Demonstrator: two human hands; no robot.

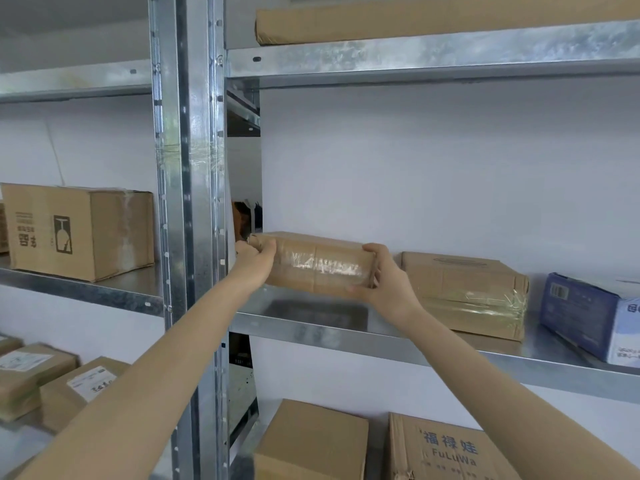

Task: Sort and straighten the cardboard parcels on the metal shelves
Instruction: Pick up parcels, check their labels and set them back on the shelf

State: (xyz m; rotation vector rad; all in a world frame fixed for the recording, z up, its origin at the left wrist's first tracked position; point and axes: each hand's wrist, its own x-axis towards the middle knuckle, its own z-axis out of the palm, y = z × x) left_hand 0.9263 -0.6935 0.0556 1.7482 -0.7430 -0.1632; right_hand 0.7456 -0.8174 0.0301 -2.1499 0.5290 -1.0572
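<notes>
Hands are gripping a taped cardboard parcel (318,265) at both ends: L hand (254,263) is wrapping the left end, thumb on top; R hand (384,278) is clasping the right end, fingers curling under. Parcel is sitting at the left end of the middle metal shelf (311,332); resting or lifted, can't tell. Squashed box (464,292) is lying just right of it, blue box (588,313) farther right.

The long carton (433,20) at the top runs off the upper edge. The blue box (585,313) is cut by the right edge. Lower left, the parcel labels (91,382) blur unreadably.
</notes>
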